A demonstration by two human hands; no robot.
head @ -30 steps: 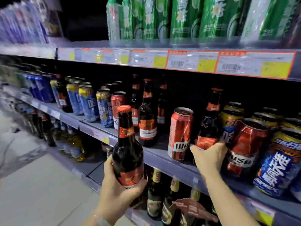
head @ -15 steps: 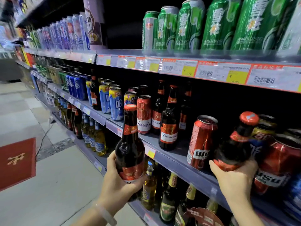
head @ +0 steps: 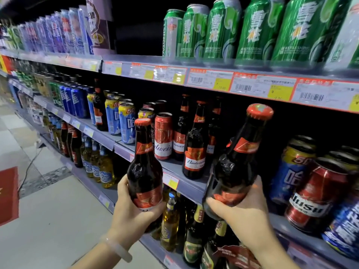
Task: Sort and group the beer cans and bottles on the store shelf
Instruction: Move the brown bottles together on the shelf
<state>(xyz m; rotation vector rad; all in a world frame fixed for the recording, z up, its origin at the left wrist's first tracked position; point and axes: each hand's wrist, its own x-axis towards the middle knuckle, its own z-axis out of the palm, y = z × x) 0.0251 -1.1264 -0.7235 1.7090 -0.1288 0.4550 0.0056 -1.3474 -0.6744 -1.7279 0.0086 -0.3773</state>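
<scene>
My left hand [head: 127,212] grips a dark Budweiser bottle [head: 144,167] with a red cap, upright in front of the middle shelf [head: 192,186]. My right hand [head: 244,212] grips a second dark Budweiser bottle [head: 236,167], tilted right and lifted off the shelf. On the shelf behind stand more Budweiser bottles [head: 195,152], a red Budweiser can [head: 163,135], blue-and-yellow cans [head: 126,123] to the left, and red Wusu cans [head: 316,195] beside blue cans [head: 289,173] to the right.
Green cans [head: 221,30] line the top shelf above price tags [head: 260,85]. The lower shelf holds yellow and dark bottles [head: 171,220]. The aisle floor [head: 48,210] lies to the left with a red mat [head: 8,195].
My right hand has lifted the second bottle off the shelf and drawn it toward me. The view has turned left along the aisle. The left hand still holds its bottle.
</scene>
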